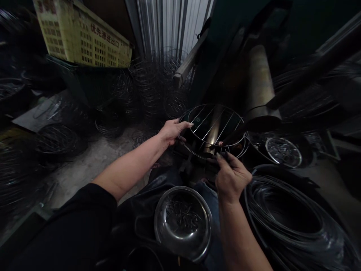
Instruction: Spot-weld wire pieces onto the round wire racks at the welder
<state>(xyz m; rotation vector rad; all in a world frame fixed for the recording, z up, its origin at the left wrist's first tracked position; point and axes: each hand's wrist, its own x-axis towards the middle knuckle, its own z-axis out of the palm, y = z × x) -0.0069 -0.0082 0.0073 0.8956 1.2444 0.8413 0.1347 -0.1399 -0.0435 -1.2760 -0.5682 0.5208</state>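
Note:
A round wire rack (210, 130) with parallel bars across its ring is held up in front of a machine with a brass-coloured rod (213, 133). My left hand (174, 131) grips its left edge, thumb stretched over the wire. At the near right edge, my right hand (232, 174) is closed in a pinch at the rim; what lies between its fingertips is too dark to make out. A metal bowl (183, 222) with small metal pieces rests on my lap, below and between the hands.
A coil of wire (284, 210) fills a black tub at the right. Behind it stands a metal bowl (283, 152) of small pieces. A thick cylinder (262, 82) hangs upper right. A yellow crate (84, 37) is upper left; stacked wire rings (146, 82) stand beyond my left hand.

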